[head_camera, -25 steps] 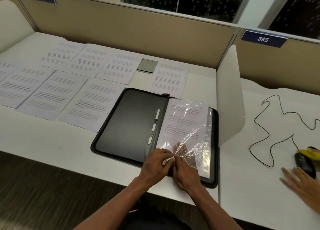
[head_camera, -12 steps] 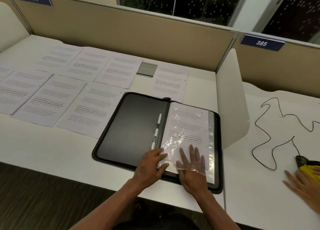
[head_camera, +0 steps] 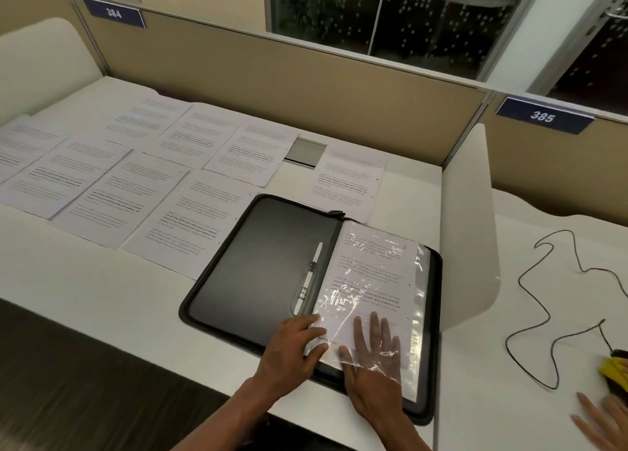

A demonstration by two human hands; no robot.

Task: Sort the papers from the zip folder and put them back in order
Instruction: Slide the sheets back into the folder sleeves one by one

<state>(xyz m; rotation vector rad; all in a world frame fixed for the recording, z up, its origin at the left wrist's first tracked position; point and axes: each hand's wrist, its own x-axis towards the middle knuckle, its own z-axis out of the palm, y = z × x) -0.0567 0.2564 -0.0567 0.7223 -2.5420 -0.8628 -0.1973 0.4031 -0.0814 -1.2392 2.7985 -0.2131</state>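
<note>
A black zip folder (head_camera: 258,267) lies open on the white desk. Its right half holds clear plastic sleeves (head_camera: 419,301), and a printed page (head_camera: 370,273) sits in the top sleeve. My right hand (head_camera: 373,358) lies flat with fingers spread inside the sleeve, under the plastic, at its near end. My left hand (head_camera: 292,345) holds the sleeve's near left edge, fingers curled on it beside the spine. Several printed pages (head_camera: 112,192) are laid out in rows across the desk to the left, and one more page (head_camera: 350,182) lies behind the folder.
A white divider panel (head_camera: 469,233) stands right of the folder. Beyond it lie a black cable (head_camera: 543,290) and another person's hand (head_camera: 605,423) beside a yellow and black object (head_camera: 615,369). A grey cable hatch (head_camera: 306,153) sits at the desk's back. Beige partition behind.
My right hand went from pinching the crumpled sleeve to lying flat inside it. The sleeve has flattened over the page. My left hand shifted to the sleeve's left edge.
</note>
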